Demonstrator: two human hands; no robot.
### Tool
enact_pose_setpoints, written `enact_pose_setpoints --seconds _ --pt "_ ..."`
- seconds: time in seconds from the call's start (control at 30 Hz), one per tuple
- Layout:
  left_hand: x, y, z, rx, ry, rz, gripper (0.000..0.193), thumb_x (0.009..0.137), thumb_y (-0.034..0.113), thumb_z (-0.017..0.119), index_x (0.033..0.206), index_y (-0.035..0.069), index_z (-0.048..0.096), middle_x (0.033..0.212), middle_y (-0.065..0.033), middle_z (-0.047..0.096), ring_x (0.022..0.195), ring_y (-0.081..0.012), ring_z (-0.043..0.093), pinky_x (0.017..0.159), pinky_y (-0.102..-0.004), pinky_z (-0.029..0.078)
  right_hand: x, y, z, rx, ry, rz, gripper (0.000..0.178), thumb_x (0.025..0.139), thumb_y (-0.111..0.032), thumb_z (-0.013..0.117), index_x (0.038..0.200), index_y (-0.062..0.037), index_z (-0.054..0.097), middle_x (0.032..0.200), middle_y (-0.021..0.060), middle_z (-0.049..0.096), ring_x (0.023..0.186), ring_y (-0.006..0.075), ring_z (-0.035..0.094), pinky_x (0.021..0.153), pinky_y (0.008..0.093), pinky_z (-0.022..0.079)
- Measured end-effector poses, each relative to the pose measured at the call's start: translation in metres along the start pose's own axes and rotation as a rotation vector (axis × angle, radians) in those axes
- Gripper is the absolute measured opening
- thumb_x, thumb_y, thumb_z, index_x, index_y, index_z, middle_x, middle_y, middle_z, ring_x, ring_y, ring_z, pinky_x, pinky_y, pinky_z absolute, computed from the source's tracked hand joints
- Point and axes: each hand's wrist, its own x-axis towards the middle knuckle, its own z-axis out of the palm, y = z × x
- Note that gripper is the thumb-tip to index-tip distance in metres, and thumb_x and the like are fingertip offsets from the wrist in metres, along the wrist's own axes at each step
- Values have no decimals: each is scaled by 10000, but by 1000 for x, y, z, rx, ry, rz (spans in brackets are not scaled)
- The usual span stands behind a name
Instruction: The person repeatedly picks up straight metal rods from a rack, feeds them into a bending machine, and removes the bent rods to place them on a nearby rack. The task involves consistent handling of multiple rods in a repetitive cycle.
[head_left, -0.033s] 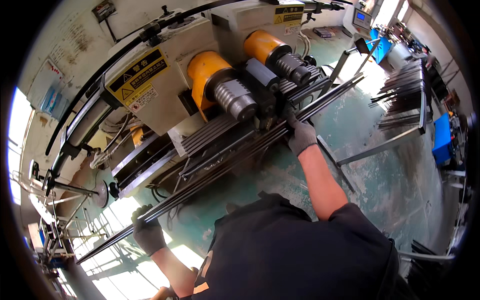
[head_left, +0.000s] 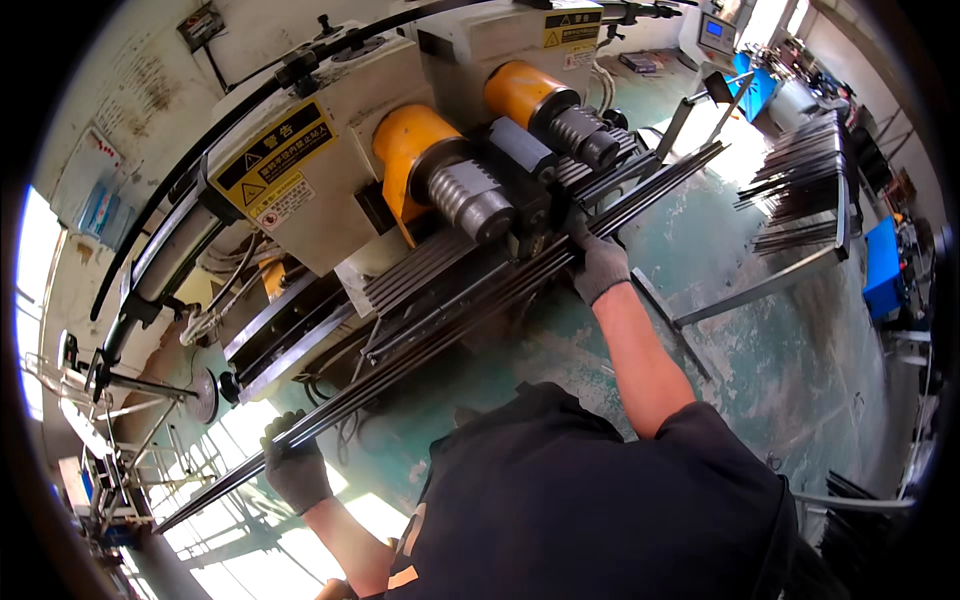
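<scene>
Both my hands wear grey gloves and grip a bundle of several long, thin dark metal bars (head_left: 400, 358), which runs slantwise from lower left to upper right. My left hand (head_left: 296, 468) is closed round the bars towards their lower-left end. Farther right, my right hand (head_left: 600, 268) holds the same bundle beside the machine (head_left: 370, 110), its fingertips partly hidden. More bars (head_left: 425, 270) lie side by side on the machine, just beyond the bundle. Above them are two orange cylinders (head_left: 410, 135) with ridged metal shafts (head_left: 470, 200).
On the right, a metal rack (head_left: 765, 288) carries a stack of dark bars (head_left: 800, 185). Past it stands a blue box (head_left: 884, 275). A round metal disc (head_left: 203, 394) sits by the machine's left end. The worn green floor (head_left: 740, 380) shows below.
</scene>
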Motion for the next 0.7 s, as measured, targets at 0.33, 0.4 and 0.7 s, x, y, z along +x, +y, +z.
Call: enact_pose_setpoints --seconds 0.33,0.4,0.7 --pt "86 24 -15 21 410 31 331 1103 265 557 1147 -33 693 1146 -164 724 1104 -295 678 1034 -436 545 40 11 72 52 79 -248 300 958 -179 756 1219 -43 699 1078 63 744 870 235 712 763 395 588" --pt "85 14 -5 41 476 7 361 1106 276 560 1155 -54 697 1137 -169 725 1086 -284 684 1020 -411 560 22 11 83 -9 54 -222 295 975 -221 733 1207 -43 700 1076 67 743 882 226 718 765 393 594" --pt "83 -93 56 299 182 -102 363 1086 274 594 1212 -59 664 1221 -207 713 1167 -356 674 1086 -483 537 42 30 95 -189 200 -185 259 959 -200 657 1152 -38 714 997 49 705 909 197 668 798 369 544"
